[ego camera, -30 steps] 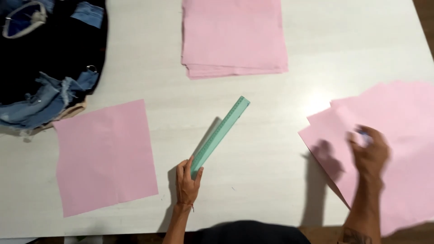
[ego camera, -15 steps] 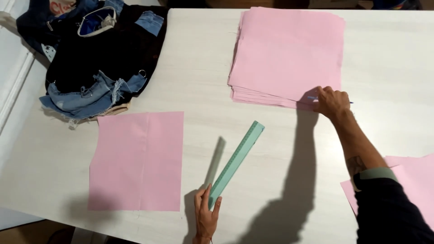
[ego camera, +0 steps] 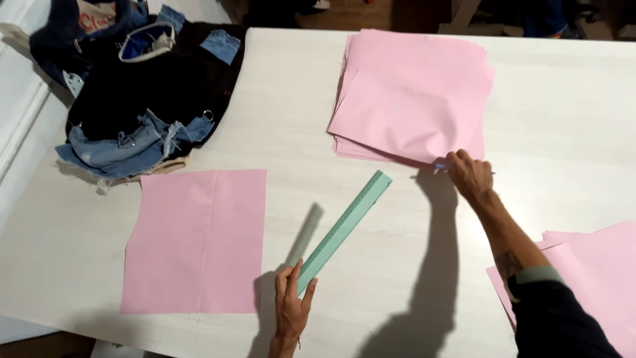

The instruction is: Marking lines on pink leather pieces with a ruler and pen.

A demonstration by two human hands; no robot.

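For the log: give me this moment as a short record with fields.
left hand: grips the lower end of the green ruler, which is tilted up off the table
right hand: pinches the corner of the top pink sheet on the stack, lifting it; also holds a thin blue pen
single sheet: flat, left of the ruler
loose sheets: at right edge
denim pile: far left corner
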